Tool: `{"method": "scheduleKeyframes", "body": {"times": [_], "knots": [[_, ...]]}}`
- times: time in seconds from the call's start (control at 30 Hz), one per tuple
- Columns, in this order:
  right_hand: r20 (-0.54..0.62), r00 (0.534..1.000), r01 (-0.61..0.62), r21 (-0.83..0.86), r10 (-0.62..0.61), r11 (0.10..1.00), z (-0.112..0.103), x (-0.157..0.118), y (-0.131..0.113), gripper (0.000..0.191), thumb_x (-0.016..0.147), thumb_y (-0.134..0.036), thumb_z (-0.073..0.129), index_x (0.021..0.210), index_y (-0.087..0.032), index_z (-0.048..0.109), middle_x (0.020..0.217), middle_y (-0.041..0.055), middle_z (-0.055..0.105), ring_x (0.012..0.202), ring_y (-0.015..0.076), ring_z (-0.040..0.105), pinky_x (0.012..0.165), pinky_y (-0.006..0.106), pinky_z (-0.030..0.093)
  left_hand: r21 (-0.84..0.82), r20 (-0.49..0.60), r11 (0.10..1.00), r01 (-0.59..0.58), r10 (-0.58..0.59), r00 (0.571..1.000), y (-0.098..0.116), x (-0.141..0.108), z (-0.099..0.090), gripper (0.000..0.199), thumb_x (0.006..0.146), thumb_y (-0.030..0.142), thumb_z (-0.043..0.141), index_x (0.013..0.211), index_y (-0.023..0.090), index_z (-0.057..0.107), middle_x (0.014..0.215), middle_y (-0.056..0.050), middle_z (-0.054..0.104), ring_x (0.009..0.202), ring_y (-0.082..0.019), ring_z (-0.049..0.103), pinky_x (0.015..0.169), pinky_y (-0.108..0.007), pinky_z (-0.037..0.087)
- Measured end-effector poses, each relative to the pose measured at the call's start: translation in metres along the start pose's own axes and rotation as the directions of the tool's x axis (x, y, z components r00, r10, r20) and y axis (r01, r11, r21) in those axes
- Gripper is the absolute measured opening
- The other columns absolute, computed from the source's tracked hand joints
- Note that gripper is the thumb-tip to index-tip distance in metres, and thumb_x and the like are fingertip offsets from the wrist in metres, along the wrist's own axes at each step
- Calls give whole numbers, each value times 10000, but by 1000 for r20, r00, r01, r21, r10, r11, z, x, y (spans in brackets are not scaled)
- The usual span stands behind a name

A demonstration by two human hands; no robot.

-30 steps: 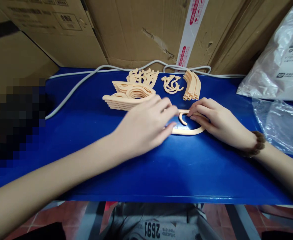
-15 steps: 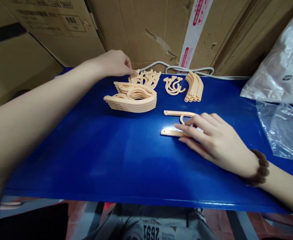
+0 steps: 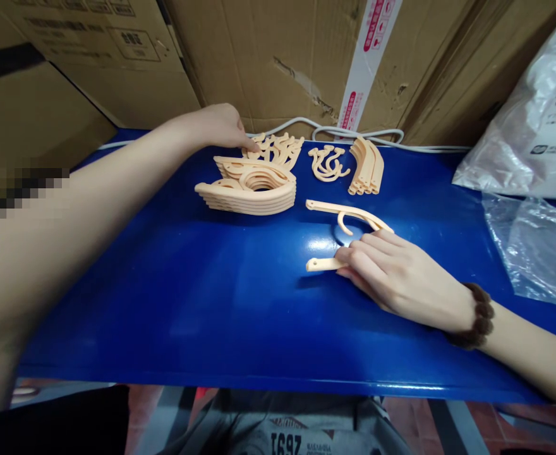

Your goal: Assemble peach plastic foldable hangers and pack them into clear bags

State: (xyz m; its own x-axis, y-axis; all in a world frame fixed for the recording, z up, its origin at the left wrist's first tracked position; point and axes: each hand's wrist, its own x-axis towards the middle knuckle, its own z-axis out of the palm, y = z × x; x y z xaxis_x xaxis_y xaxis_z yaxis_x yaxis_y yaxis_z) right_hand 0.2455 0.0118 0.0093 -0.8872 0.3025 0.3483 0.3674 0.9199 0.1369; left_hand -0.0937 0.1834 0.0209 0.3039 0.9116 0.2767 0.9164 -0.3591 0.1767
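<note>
My right hand [image 3: 386,272] is closed around one arm of a beige plastic folding hanger [image 3: 328,206]. Its two arms spread to the left, a curved hook between them, and the lower arm is lifted a little above the table. At the back, my left hand [image 3: 228,129] reaches down with fingertips pinched at the left end of a pile of small branching beige plastic parts [image 3: 282,148]. What exactly lies between those fingertips is hidden. Just in front of that pile stands a neat stack of folding hangers [image 3: 249,201].
Several loose hooks [image 3: 328,164] and a bundle of curved hanger arms [image 3: 367,167] lie at the back right. Behind them runs a white cable [image 3: 377,134] along the cardboard boxes [image 3: 259,57]. A clear plastic bag [image 3: 519,133] rests on the blue table [image 3: 187,303] at right.
My right hand has closed on the lower hanger arm and raised and tilted the hanger slightly. My left fingertips have moved down a little into the pile.
</note>
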Motion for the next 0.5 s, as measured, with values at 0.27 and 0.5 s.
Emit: {"method": "scheduleKeyframes", "body": {"times": [0.27,0.5], "knots": [[33,997,70,-162,-66,984,0,-5,1,258,1108,-244,363,1009,-166,588,720,-16,621,553,133,554,562,298,375,168,-151,950,262,-238,959,50,-12,-49,406,1044,514,454,1146,193,679,946,62,644,787,-96,402,640,-244,337],[22,1000,21,-167,-18,986,-3,-6,2,295,1120,-264,328,1045,-160,595,793,-10,707,524,100,578,500,298,323,165,-366,985,45,19,931,114,-44,-76,412,1068,358,352,1287,107,594,1047,-64,636,740,-137,405,743,-325,345]]}}
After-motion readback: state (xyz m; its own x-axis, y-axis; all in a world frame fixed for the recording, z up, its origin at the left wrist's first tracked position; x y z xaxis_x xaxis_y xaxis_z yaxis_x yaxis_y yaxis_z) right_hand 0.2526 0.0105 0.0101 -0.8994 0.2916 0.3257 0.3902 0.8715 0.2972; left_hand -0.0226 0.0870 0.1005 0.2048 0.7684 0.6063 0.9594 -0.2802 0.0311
